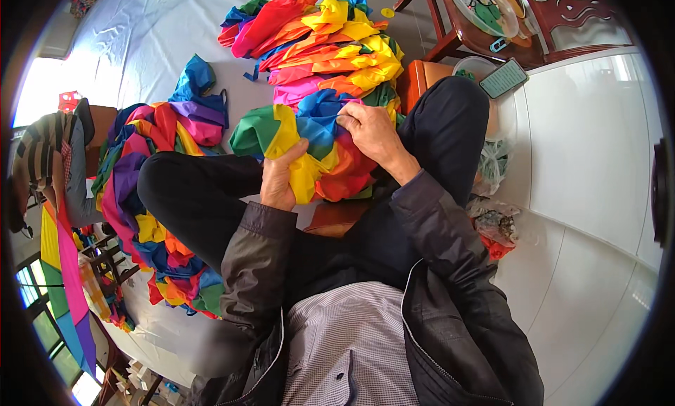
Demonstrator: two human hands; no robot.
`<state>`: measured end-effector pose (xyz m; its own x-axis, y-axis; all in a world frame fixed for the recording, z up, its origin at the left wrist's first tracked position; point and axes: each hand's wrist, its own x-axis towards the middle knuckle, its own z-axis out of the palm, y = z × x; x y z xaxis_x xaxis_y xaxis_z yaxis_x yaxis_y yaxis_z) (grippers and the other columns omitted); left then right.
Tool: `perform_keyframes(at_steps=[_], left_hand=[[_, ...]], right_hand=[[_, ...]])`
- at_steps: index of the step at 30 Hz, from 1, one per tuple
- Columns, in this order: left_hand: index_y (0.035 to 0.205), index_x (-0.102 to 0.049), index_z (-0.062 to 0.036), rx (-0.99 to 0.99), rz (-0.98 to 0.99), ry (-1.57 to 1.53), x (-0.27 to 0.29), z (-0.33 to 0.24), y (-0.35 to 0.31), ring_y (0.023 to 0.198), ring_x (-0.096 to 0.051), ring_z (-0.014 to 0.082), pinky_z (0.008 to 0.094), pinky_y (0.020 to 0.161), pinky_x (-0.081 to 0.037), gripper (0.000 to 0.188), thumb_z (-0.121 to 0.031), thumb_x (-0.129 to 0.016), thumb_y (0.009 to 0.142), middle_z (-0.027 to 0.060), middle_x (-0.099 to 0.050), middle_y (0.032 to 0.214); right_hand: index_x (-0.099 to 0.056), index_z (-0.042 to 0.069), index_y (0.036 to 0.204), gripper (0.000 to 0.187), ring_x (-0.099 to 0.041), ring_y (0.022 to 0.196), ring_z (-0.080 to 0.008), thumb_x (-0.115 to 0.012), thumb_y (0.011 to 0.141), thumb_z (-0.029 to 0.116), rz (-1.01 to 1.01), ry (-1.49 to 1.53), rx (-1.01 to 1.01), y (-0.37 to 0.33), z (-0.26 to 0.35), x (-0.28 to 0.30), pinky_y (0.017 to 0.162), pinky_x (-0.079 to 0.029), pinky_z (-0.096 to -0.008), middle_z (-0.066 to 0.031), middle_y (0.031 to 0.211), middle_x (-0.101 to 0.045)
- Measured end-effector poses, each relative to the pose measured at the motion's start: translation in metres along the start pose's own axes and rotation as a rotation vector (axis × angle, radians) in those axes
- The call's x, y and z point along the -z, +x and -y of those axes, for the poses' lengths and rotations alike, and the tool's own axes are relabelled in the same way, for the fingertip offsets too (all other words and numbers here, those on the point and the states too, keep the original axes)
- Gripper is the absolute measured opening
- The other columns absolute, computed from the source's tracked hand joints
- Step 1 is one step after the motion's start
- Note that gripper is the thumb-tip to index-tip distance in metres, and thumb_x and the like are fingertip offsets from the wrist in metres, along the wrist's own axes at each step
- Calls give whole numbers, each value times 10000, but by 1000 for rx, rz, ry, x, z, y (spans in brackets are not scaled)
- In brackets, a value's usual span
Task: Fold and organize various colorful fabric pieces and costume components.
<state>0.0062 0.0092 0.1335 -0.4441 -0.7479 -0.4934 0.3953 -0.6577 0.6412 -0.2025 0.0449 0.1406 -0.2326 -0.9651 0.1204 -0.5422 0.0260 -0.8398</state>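
Between my knees I hold a bunched piece of rainbow-coloured cloth [320, 127] with green, yellow, blue and red panels. My left hand [283, 175] is closed around its yellow part, thumb on top. On the right, my right hand [375, 133] pinches the blue part between thumb and fingers; whether a small item sits in that pinch is hidden. Directly beyond lies a large heap of the same cloth [330, 43], folded in loose layers. Another long heap of rainbow cloth [125, 174] curves past my left knee.
At right are a phone [504, 78], a brown stool [422, 82], and a clear plastic bag [493, 165]. A wooden chair [578, 12] stands far right, near a round tray with eyeglasses. At far left, a person in striped clothing [42, 149] is near hanging rainbow cloth [74, 279].
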Motion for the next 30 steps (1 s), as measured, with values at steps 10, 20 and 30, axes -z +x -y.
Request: perform_keyframes(at_steps=[10, 20, 30], left_hand=[[1238, -599, -79, 282, -26, 23, -7, 12, -6, 957, -704, 236, 413, 686, -612, 395, -69, -777, 884, 58, -681, 1078], [1239, -615, -55, -23, -206, 106, 9, 35, 1, 868, -720, 251, 393, 681, -603, 349, -130, -750, 926, 74, -700, 1023], [1261, -632, -16, 146, -186, 324, 6, 34, -9, 911, -694, 202, 341, 756, -567, 389, -107, -754, 903, 79, -694, 1095]], right_hand=[[-697, 7, 802, 186, -711, 751, -359, -716, 864, 181, -51, -6, -88, 1, -2, -10, 680, -546, -428, -179, 782, -711], [-707, -15, 844, 223, -703, 689, -278, -693, 881, 204, -140, -19, -200, -3, -9, -21, 641, -523, -374, -162, 745, -704], [-697, -17, 778, 252, -702, 727, -379, -680, 864, 218, -141, -22, -289, -4, -18, -25, 667, -538, -443, -210, 740, -696]])
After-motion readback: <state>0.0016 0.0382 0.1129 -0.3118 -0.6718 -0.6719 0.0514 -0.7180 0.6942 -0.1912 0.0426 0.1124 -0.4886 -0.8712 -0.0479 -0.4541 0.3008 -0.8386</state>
